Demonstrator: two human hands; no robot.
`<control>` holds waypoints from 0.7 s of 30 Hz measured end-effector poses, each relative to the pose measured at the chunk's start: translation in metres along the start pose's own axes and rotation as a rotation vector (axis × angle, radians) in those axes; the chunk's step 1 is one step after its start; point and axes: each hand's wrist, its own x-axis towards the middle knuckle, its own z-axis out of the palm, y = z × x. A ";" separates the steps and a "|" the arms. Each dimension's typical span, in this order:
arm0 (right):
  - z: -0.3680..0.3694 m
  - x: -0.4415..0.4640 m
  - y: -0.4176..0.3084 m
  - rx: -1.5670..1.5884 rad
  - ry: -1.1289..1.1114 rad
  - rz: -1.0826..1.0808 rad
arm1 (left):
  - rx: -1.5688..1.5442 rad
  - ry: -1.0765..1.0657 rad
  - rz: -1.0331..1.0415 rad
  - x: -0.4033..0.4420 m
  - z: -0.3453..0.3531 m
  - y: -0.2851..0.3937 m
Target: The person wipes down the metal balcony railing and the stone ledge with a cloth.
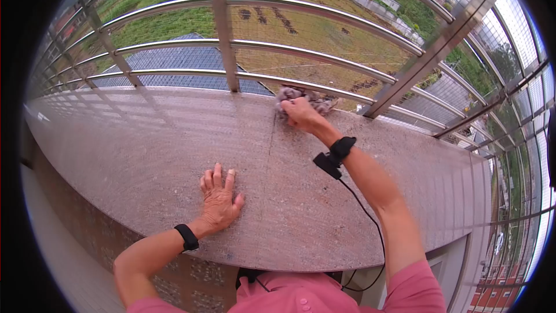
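Observation:
My right hand (pixel 301 112) is closed around a crumpled greyish-purple cloth (pixel 284 97), pressed to the far edge of a pinkish speckled stone ledge (pixel 162 145), right by the lowest metal rail. Part of the cloth is hidden under the fingers. Nearer to me, my left hand (pixel 219 202) rests flat on the ledge, fingers apart, holding nothing. A thin dark seam runs across the stone between the two hands. The surface around the cloth looks damp and shows small dark specks.
Metal railings (pixel 226 29) with wire mesh rise along the far edge and curve round to the right. A black cable (pixel 373 214) hangs from the device on my right wrist. Beyond the rails lie a blue-grey roof (pixel 174 64) and a grassy field.

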 end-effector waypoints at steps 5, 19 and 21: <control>0.103 0.009 -0.062 -0.265 -0.089 -0.414 | -0.045 0.023 -0.011 0.000 0.000 -0.001; 0.069 -0.041 -0.059 -0.214 -0.315 -0.318 | -0.259 -0.086 0.045 0.010 -0.032 -0.026; 0.068 -0.052 -0.062 -0.083 -0.344 -0.294 | -0.489 -0.067 -0.043 0.020 -0.030 -0.041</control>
